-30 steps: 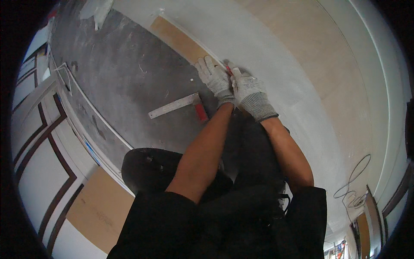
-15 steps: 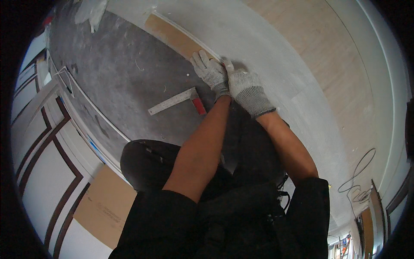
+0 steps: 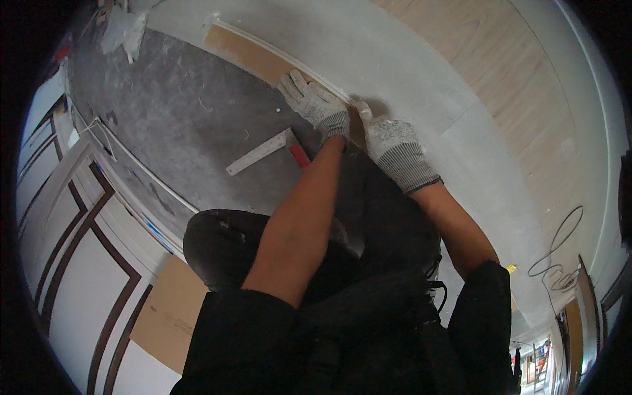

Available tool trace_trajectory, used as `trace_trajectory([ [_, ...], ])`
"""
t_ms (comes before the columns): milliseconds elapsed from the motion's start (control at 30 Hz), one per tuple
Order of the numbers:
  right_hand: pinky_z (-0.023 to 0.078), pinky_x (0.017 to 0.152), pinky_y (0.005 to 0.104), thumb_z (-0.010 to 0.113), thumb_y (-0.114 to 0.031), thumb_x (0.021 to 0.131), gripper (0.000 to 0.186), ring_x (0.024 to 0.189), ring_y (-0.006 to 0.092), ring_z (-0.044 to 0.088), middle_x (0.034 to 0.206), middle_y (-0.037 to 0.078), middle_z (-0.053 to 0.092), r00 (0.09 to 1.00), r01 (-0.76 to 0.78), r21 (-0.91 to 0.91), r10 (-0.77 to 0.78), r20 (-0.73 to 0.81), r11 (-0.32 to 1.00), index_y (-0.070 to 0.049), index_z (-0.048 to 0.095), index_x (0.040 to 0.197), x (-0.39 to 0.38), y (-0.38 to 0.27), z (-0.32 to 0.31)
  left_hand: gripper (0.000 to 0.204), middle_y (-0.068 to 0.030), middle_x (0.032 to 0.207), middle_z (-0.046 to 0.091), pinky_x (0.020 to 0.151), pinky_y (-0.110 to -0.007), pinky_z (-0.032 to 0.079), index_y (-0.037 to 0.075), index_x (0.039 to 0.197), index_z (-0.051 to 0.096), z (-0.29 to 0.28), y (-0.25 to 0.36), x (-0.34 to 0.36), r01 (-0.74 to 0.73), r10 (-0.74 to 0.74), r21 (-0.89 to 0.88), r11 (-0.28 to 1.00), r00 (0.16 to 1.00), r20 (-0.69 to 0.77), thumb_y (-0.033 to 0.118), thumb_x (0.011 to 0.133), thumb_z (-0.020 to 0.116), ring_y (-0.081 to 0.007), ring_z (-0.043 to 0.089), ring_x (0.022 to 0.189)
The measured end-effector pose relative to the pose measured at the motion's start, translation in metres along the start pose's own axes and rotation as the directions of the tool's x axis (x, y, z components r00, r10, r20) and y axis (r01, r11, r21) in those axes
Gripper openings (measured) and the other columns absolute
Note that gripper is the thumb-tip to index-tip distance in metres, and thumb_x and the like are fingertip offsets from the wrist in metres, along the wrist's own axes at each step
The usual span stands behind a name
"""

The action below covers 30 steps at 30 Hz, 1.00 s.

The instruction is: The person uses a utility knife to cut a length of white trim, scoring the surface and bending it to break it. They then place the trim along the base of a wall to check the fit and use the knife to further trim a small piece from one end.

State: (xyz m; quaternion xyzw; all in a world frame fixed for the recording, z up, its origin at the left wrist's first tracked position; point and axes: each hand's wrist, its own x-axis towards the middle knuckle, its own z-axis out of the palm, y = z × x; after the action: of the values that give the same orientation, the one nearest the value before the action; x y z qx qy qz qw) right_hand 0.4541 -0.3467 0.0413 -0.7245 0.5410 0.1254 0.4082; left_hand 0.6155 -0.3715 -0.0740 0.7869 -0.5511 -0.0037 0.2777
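Note:
A long brown board strip (image 3: pixel 245 54) with a thin white edge (image 3: pixel 280 49) lies along the border between dark and light grey floor. My left hand (image 3: pixel 315 104), in a pale knitted glove, presses flat on the strip with its fingers stretched out. At the strip's near end is my right hand (image 3: pixel 398 146), gloved alike. Its thumb points along the white edge, while the other fingers are curled out of sight, and whatever they hold is hidden. Below my left hand, a try square (image 3: pixel 260 151) with a metal blade and red handle rests on the dark floor, partly behind my forearm.
A white cable (image 3: pixel 148 170) runs along the left floor edge, beside white panels with dark trim (image 3: pixel 99 263). A cardboard sheet (image 3: pixel 164 316) leans there. Crumpled plastic (image 3: pixel 125 33) lies at the far left. A thin looped cord (image 3: pixel 559 263) lies at the right.
My right hand has slid back toward me and to the right, leaving a gap between the hands. My left hand stays flat on the strip. The view has shifted slightly.

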Motion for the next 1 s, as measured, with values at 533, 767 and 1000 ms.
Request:
trace_trajectory([
  [533,0.058,0.082,0.0554,0.055,-0.021,0.104,0.051,0.097,0.0438,0.074,0.113,0.025,0.073,0.991,-0.051,-0.083,0.040,-0.128,0.995,-0.011,0.051,0.154,-0.078,0.022,-0.009,0.056,-0.0350,0.158,0.040,0.123,-0.065,0.030,-0.003,0.154,0.044,0.003,-0.003,-0.001,-0.051,0.050,-0.066,0.997,0.999,-0.017,0.020,0.103,0.044,-0.0578,0.034,0.148],
  [767,0.055,0.084,0.0554,0.062,-0.032,0.104,0.042,0.099,0.0441,0.072,0.110,0.022,0.073,0.731,-0.107,0.441,0.372,-0.573,0.891,-0.010,0.058,0.139,-0.196,0.098,0.033,0.055,-0.0356,0.157,0.041,0.122,-0.065,0.032,-0.003,0.152,0.046,0.001,-0.023,0.008,-0.105,0.106,0.018,0.994,0.988,-0.112,0.027,0.106,0.047,-0.0572,0.036,0.148],
  [1000,0.050,0.093,0.0519,0.067,-0.030,0.101,0.048,0.107,0.0401,0.066,0.119,0.019,0.068,0.679,-0.314,0.205,0.370,-0.634,0.927,-0.008,0.056,0.143,-0.254,0.218,0.199,0.050,-0.0331,0.159,0.041,0.122,-0.063,0.034,0.000,0.151,0.048,0.018,-0.009,-0.015,-0.003,0.003,0.014,1.000,0.999,-0.036,0.028,0.109,0.046,-0.0553,0.037,0.148],
])
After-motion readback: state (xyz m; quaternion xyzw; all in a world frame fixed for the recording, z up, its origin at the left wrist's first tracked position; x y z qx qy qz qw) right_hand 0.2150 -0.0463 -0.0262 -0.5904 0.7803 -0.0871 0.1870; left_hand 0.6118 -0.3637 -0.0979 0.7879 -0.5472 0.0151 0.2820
